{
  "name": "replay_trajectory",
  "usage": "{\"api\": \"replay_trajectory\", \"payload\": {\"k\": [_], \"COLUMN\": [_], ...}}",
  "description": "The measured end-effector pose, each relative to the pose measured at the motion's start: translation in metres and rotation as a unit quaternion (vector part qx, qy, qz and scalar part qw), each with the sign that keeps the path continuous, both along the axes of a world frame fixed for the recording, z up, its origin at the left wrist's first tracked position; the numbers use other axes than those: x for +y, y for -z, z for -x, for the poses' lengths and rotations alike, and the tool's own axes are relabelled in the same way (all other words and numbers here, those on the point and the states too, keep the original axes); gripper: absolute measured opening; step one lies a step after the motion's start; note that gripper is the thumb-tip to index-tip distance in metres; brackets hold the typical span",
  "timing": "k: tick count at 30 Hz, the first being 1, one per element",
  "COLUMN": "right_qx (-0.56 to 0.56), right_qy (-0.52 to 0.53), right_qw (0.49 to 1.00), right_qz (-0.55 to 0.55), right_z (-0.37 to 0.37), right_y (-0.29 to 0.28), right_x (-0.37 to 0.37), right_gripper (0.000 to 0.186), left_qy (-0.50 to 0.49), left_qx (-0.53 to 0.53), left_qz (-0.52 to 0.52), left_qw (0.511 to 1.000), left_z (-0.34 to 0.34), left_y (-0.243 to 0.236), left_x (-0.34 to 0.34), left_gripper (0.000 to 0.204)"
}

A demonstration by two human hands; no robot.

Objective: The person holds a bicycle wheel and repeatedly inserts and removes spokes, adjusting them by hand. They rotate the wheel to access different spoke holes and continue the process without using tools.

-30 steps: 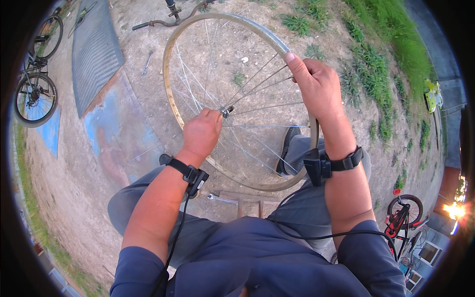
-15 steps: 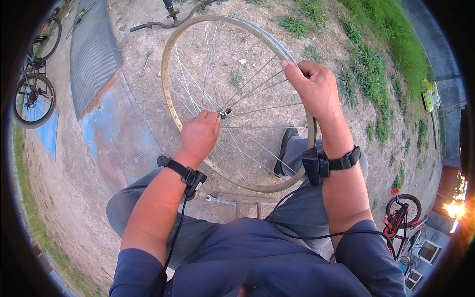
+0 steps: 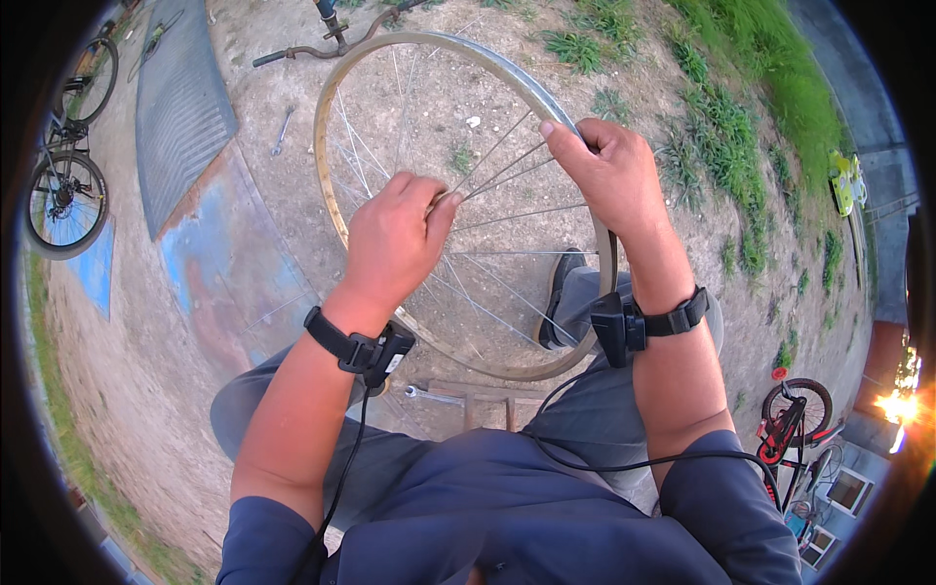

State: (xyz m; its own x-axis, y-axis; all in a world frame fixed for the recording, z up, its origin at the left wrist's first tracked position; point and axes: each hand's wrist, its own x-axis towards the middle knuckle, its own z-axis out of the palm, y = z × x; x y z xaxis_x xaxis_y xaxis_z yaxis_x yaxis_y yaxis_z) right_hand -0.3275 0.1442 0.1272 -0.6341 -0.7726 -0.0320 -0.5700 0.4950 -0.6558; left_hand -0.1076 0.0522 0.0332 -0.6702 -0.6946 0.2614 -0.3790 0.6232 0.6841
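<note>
Here's the right hand (image 3: 609,175), clamped on the rim of 1 spoked bicycle wheel (image 3: 531,372), which is tilted before the person, above the knees. The left hand (image 3: 402,234) is apart from it, over the wheel's middle, fingers bent; its grip is hidden, so there's no telling what it pinches. 2 wrist straps (image 3: 673,320) carry black boxes, and 1 white label (image 3: 394,363) on the left box is too small to read. Count 2 wrenches: 1 on the dirt (image 3: 283,132), 1 near the lap (image 3: 434,395). 1 handlebar (image 3: 331,47) lies beyond the wheel.
</note>
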Motion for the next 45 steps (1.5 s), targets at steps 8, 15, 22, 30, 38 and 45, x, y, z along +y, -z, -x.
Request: {"api": "replay_trajectory", "payload": {"k": [8, 15, 22, 30, 38, 45], "right_qx": [0.022, 0.059, 0.030, -0.245, -0.276, -0.197], "right_qy": [-0.028, -0.054, -0.071, -0.087, -0.139, -0.191], "right_qw": [0.999, 0.994, 0.992, 0.959, 0.942, 0.949], "right_qz": [0.026, 0.075, 0.097, 0.114, 0.128, 0.156], "right_z": [-0.010, -0.013, -0.010, -0.022, -0.039, -0.046], "right_y": [-0.004, 0.001, 0.003, 0.005, 0.005, 0.000], "right_x": [-0.001, 0.004, 0.001, 0.007, 0.009, 0.022], "right_gripper": [0.055, 0.052, 0.052, 0.047, 0.042, 0.039], "left_qy": [0.059, 0.072, 0.091, 0.084, 0.024, -0.047], "left_qx": [0.161, 0.144, 0.118, 0.117, 0.106, 0.207], "left_qz": [-0.174, -0.116, -0.037, -0.065, -0.135, -0.204], "left_qw": [0.970, 0.980, 0.988, 0.987, 0.985, 0.956], "left_z": [0.054, 0.051, 0.043, 0.014, -0.027, -0.033], "left_y": [-0.030, -0.027, -0.031, -0.044, -0.056, -0.047], "left_x": [0.004, 0.001, 0.000, 0.000, -0.015, -0.030], "left_gripper": [0.012, 0.007, 0.009, 0.006, 0.015, 0.013]}}
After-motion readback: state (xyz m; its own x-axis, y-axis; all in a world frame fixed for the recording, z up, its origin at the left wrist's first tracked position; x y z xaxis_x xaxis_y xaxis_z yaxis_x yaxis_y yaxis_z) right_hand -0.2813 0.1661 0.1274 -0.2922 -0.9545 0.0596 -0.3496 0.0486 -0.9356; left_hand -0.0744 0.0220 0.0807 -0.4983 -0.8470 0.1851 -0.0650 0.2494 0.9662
